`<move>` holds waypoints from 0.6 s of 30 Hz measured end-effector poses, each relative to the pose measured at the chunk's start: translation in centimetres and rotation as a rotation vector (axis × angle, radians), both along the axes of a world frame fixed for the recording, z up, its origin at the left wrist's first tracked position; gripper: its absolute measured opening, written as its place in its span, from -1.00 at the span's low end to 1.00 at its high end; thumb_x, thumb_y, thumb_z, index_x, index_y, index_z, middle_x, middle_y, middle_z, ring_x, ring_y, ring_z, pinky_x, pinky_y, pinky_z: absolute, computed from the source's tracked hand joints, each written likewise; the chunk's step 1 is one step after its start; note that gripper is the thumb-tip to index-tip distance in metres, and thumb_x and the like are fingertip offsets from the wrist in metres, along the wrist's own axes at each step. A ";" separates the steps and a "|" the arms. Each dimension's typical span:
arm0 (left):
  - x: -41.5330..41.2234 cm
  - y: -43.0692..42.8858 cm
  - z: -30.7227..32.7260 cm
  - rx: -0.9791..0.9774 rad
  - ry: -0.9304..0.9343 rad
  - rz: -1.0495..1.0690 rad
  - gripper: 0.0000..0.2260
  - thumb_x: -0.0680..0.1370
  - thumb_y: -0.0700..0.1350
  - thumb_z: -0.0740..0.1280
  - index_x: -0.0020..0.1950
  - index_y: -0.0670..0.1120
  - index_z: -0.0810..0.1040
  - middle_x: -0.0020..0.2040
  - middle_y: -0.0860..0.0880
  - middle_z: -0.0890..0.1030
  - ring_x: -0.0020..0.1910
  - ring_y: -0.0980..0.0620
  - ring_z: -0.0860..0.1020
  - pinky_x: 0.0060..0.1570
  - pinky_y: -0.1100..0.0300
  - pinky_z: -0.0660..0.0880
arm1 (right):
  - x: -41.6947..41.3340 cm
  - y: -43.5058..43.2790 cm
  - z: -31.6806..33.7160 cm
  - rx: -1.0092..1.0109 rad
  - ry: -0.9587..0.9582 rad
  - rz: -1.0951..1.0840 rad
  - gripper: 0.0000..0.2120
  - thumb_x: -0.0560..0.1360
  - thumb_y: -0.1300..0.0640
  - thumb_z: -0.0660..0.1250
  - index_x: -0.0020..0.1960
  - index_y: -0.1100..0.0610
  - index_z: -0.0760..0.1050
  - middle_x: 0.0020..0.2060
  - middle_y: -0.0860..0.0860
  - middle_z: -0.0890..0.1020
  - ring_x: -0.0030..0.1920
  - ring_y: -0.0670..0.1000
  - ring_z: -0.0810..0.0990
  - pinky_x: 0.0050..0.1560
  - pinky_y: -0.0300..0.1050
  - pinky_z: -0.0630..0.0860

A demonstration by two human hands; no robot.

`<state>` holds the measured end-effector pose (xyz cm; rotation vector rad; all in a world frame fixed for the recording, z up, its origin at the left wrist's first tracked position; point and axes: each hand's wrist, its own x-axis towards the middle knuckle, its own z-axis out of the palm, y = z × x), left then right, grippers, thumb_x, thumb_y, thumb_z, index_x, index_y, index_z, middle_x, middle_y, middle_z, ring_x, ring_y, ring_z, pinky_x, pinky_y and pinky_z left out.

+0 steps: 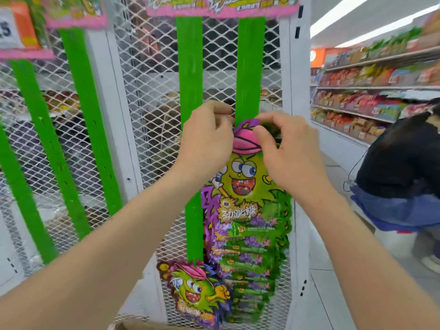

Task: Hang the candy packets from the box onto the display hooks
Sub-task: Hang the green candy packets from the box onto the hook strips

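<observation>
Against the white wire-mesh display rack, both bare hands are raised to the top of a long green-and-purple foil candy packet strip printed with a grinning cartoon face in a pink cap. The right hand pinches the strip's top edge. Its thumb lies across the pink cap, and its curled fingers wrap over the purple header from the right. The left hand sits just to the left of the header with its fingers curled, fingertips touching the edge of a bright green vertical band on the mesh. Whether it pinches the strip or the band cannot be told. The strip hangs straight down below both hands, in front of the mesh and between the forearms. No hook can be made out behind the fingers.

A second candy packet of the same print lies tilted lower left of the strip, overlapping its bottom part. The brown cardboard box rim shows at the bottom edge. To the right, another person in a dark top and blue jeans bends low before blurred stocked store shelves.
</observation>
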<state>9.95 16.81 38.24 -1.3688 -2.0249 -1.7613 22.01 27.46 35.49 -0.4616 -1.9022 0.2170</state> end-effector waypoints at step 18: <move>-1.6 -0.9 4.6 -0.478 -0.027 -0.186 -0.71 0.65 0.15 0.36 0.17 -0.01 0.73 0.17 0.01 0.74 0.22 -0.07 0.67 0.39 -0.15 0.52 | 0.1 -0.3 2.4 -0.119 0.197 0.114 -0.84 0.54 0.09 0.51 0.10 0.01 0.61 -0.12 -0.20 0.67 -0.14 -0.19 0.63 -0.13 -0.37 0.47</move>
